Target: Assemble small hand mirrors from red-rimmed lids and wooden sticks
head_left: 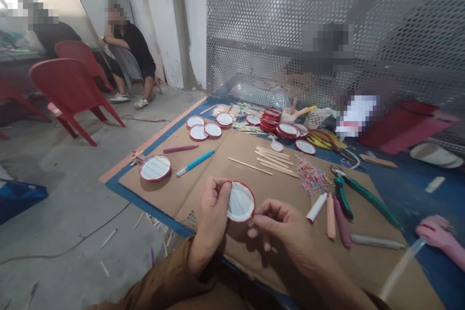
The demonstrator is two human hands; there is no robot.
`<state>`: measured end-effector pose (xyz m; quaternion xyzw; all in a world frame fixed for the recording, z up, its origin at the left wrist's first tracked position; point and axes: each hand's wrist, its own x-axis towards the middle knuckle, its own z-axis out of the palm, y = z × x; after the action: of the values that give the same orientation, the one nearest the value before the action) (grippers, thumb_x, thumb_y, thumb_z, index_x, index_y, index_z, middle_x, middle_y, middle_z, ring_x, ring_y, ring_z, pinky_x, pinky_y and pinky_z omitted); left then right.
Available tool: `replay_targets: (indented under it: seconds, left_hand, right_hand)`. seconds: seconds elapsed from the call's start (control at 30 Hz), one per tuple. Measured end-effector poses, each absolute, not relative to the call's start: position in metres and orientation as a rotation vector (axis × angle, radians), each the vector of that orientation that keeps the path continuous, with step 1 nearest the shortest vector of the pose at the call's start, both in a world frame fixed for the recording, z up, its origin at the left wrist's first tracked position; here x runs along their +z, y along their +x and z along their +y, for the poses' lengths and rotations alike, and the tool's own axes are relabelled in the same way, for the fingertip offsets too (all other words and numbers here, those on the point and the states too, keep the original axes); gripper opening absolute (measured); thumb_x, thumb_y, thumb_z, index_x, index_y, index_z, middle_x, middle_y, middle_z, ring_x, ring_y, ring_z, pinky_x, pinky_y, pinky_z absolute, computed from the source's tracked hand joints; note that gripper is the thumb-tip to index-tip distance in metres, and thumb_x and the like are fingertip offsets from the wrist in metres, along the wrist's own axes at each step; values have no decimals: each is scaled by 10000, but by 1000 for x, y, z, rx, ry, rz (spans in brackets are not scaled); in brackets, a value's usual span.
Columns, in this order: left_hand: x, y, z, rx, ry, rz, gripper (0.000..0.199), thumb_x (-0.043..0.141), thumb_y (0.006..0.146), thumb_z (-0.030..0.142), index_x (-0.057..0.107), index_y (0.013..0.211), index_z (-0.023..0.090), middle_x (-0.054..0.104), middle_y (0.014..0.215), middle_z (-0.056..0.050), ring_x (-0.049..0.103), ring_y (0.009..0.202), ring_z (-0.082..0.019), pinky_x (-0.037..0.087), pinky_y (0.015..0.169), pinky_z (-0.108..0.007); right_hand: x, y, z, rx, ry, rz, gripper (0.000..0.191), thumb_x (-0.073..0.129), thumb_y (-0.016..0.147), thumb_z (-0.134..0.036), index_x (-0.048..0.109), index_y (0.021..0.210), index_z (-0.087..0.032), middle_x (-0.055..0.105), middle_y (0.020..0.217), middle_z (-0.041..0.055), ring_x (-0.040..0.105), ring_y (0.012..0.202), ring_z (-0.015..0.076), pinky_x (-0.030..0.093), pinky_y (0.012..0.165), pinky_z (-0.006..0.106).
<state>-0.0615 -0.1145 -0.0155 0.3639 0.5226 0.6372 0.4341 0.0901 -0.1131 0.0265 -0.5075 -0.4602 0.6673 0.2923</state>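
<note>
My left hand [216, 215] grips a round red-rimmed jar lid [241, 202] by its left edge, with the white inner face tilted towards me. Faint thin lines cross that face. At the lid's lower right rim, my right hand [278, 223] has thumb and forefinger pinched together; what is between them is too small to make out. A heap of small coloured rubber bands [313, 174] lies beyond my right hand. Another lid [155, 168] with lines across it and wooden sticks at its edge rests on the cardboard [203, 169] to the left.
Flat wooden sticks [274, 160], a blue marker [196, 163] and a purple marker [180, 148] lie on the cardboard. Green-handled pliers [358, 193] and several markers sit at right. Lids are stacked [269, 121] near the perforated metal screen [261, 24]. Red chairs [67, 87] and two seated people are at left.
</note>
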Motion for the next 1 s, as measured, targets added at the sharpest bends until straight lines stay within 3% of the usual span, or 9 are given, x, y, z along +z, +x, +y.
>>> replay_targets:
  seconds: [0.2, 0.33, 0.47, 0.7, 0.77, 0.9, 1.0]
  left_hand:
    - [-15, -64, -114, 1628, 888, 1339, 191, 521, 906, 385, 527, 868, 198, 562, 765, 27, 535, 687, -116, 413, 608, -211]
    - [-11, -64, -115, 1526, 1019, 1352, 163, 529, 891, 355, 543, 861, 195, 576, 763, 17, 547, 700, -126, 421, 626, -222]
    - [-6, -61, -114, 1372, 1138, 1293, 151, 523, 871, 335, 556, 837, 191, 591, 749, 3, 556, 691, -137, 435, 629, -237]
    - [-4, -61, -111, 1253, 1250, 1300, 191, 589, 798, 362, 617, 866, 185, 657, 794, -30, 598, 717, -171, 461, 648, -263]
    - [-4, -61, -111, 1200, 1288, 1318, 187, 581, 803, 364, 635, 837, 188, 666, 773, -31, 601, 703, -174, 454, 630, -259]
    - [-5, -61, -111, 1147, 1319, 1318, 183, 589, 794, 367, 640, 823, 193, 659, 734, -21, 586, 648, -164, 436, 584, -247]
    - [-5, -61, -110, 1158, 1354, 1290, 151, 593, 781, 344, 618, 769, 196, 641, 705, -14, 579, 649, -161, 435, 595, -246]
  right_hand:
    - [24, 91, -105, 1780, -1324, -1005, 402, 824, 574, -441, 552, 706, -177, 612, 485, -17, 505, 352, 86, 345, 318, 161]
    - [21, 91, -106, 1682, -1324, -1085, 409, 746, 679, -526, 563, 802, -182, 576, 492, -46, 478, 337, 74, 281, 311, 150]
    - [19, 94, -110, 1591, -1253, -1298, 409, 594, 836, -554, 581, 1021, -189, 613, 595, -34, 565, 460, 107, 401, 418, 190]
    - [24, 99, -105, 1362, -1266, -1634, 257, 508, 912, -408, 629, 886, -183, 644, 697, -17, 605, 621, 127, 451, 591, 232]
    - [27, 112, -96, 1108, -1370, -1779, 236, 481, 913, -358, 627, 839, -188, 646, 701, -6, 605, 661, 146, 440, 623, 250]
    - [29, 157, -71, 171, -1859, -1935, 153, 501, 865, -230, 631, 795, -189, 672, 790, 51, 583, 742, 206, 384, 669, 306]
    - [25, 187, -57, -229, -2057, -1998, 177, 489, 868, -202, 633, 767, -186, 660, 752, 77, 567, 723, 227, 345, 635, 312]
